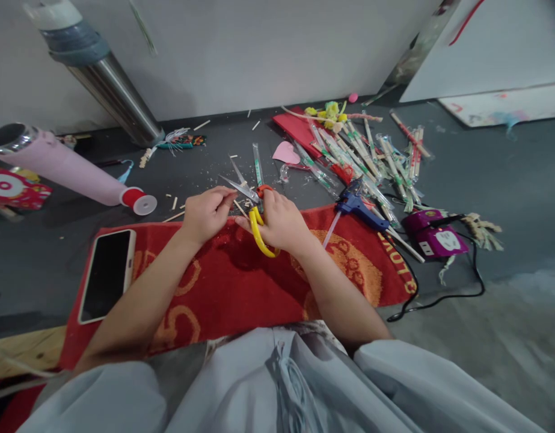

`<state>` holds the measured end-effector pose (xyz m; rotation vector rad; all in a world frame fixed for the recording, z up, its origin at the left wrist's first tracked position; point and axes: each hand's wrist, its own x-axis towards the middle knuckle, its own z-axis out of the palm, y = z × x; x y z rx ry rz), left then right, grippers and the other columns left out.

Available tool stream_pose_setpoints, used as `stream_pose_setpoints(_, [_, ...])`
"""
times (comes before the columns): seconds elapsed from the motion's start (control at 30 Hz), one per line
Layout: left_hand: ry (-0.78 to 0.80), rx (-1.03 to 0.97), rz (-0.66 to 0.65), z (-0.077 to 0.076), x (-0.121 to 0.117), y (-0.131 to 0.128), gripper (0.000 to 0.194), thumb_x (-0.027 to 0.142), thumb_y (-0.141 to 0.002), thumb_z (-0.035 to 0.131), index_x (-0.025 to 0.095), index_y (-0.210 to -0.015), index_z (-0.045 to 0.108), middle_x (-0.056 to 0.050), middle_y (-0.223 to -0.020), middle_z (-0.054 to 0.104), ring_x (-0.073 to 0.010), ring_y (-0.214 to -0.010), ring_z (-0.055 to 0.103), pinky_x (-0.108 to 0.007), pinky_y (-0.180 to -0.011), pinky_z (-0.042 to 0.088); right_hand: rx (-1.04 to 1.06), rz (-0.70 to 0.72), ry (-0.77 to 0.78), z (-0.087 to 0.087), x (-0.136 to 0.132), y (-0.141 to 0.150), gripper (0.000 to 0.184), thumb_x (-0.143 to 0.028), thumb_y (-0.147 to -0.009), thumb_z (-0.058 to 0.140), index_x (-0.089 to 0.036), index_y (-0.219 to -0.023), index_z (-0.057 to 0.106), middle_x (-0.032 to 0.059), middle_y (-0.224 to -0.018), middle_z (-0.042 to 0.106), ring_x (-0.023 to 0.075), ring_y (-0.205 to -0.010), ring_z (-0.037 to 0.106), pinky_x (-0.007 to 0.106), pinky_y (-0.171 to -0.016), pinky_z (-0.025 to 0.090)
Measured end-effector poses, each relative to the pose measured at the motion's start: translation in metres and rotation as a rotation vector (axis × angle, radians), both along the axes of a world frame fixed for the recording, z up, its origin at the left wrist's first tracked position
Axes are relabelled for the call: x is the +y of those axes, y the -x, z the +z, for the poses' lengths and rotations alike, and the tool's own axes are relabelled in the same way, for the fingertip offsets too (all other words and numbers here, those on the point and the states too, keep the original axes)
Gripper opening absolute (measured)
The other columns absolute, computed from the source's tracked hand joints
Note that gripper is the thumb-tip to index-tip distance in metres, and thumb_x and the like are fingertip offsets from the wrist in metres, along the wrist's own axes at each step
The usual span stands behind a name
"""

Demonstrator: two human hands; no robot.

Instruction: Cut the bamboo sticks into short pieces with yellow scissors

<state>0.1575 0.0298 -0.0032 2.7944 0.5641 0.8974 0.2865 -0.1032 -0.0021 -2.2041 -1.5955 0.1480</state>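
Observation:
My right hand (285, 224) is closed around a pair of scissors (259, 236) with one yellow and one orange handle loop. Their blades are spread apart and point up and left, over the dark tabletop. My left hand (207, 214) is pinched just left of the blades, its fingertips close to the lower one. What it holds, if anything, is too small to make out. A short pale stick (240, 208) shows between both hands; which one supports it I cannot tell. Small cut bits and crumbs lie beyond the blades.
Beneath my forearms lies a red towel (241, 282) with a phone (108, 273) on its left. To the right are a blue glue gun (361, 207), wrapped chopsticks (353, 150) and a purple power block (433, 234). A pink ribbon roll (74, 165) and steel thermos (115, 90) stand left.

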Motion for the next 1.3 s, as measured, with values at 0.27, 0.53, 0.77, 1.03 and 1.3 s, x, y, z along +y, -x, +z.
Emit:
stream_pose_setpoints(0.27, [-0.023,0.019,0.047,-0.001,0.0,0.0,0.033,0.034,-0.093,0.041,0.021,-0.082,0.068,-0.004,-0.083,0.074,-0.0151,-0.073,0.068,-0.023,-0.061,0.049,0.022,0.004,0.077,0.008,0.0,0.0,0.065,-0.067,-0.09,0.029,-0.009,-0.109,0.051,0.018,-0.109,0.063,0.0284,-0.1,0.061,0.037,-0.086,0.044])
stream_pose_setpoints(0.53, [-0.02,0.059,0.109,0.002,-0.003,0.001,0.029,0.035,-0.092,0.042,0.021,-0.085,0.066,-0.003,-0.069,0.069,-0.0154,-0.064,0.064,-0.025,-0.058,0.043,0.029,-0.057,0.141,0.015,0.001,0.002,0.057,-0.059,-0.091,0.036,-0.01,-0.114,0.053,0.015,-0.106,0.067,0.0281,-0.094,0.065,0.035,-0.079,0.045])
stream_pose_setpoints(0.77, [-0.026,0.049,0.123,0.0,-0.001,0.001,0.025,0.035,-0.09,0.047,0.021,-0.086,0.066,-0.002,-0.069,0.069,-0.0139,-0.061,0.061,-0.024,-0.056,0.04,0.024,-0.089,0.18,0.02,0.0,0.005,0.054,-0.058,-0.091,0.037,-0.011,-0.109,0.056,0.0134,-0.102,0.069,0.0294,-0.091,0.067,0.035,-0.075,0.046])
stream_pose_setpoints(1.03, [-0.044,0.005,0.073,-0.004,0.002,0.001,0.031,0.035,-0.093,0.042,0.021,-0.086,0.068,-0.005,-0.082,0.073,-0.017,-0.074,0.068,-0.025,-0.063,0.047,-0.014,-0.017,0.053,0.005,0.002,0.001,0.067,-0.068,-0.089,0.031,-0.008,-0.111,0.051,0.0171,-0.107,0.064,0.0288,-0.101,0.061,0.036,-0.086,0.044])
stream_pose_setpoints(1.3, [-0.013,0.059,0.044,0.0,0.001,0.001,0.038,0.036,-0.093,0.038,0.02,-0.074,0.067,-0.006,-0.084,0.074,-0.0164,-0.077,0.069,-0.025,-0.065,0.051,-0.012,-0.002,0.026,0.004,0.0,0.0,0.071,-0.072,-0.086,0.03,-0.008,-0.111,0.049,0.0188,-0.109,0.061,0.0298,-0.101,0.059,0.039,-0.088,0.043])
